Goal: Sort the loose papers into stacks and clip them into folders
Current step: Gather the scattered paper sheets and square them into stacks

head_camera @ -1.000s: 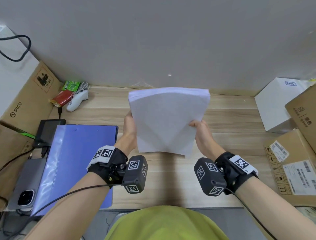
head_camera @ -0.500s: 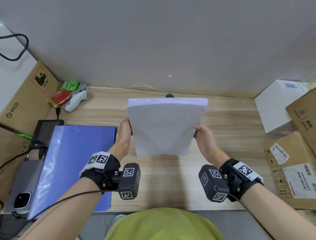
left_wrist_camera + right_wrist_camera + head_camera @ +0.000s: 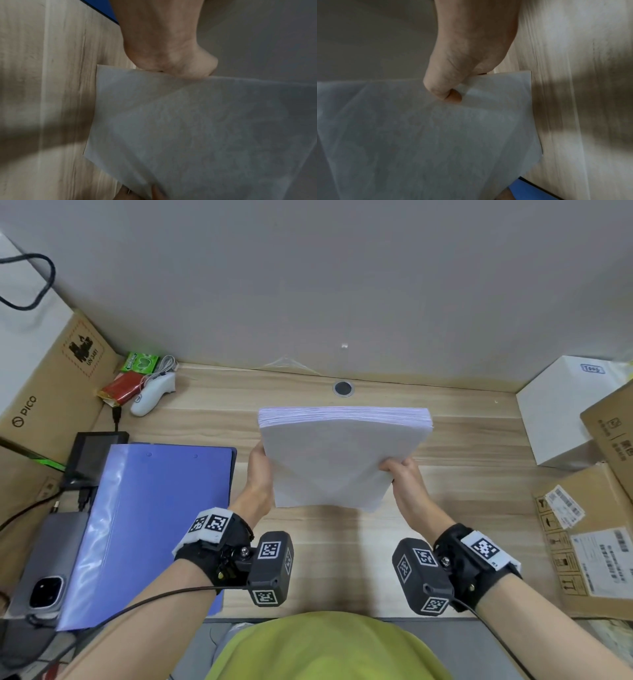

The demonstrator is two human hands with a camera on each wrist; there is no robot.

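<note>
Paper stack [image 3: 337,460], thick, white, square-edged, upright on pale wood-grain desk [image 3: 462,446], both hands' fingers pinching its sides

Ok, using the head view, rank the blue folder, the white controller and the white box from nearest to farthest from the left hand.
From the left hand:
1. Blue folder, lying just beside it on its left.
2. White controller, at the desk's far left, near the wall.
3. White box, across the desk on the far right.

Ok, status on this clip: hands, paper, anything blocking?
Left hand and right hand grip paper stack by its sides, upright over desk. Blue folder flat at left, closed. Nothing in the way.
</note>
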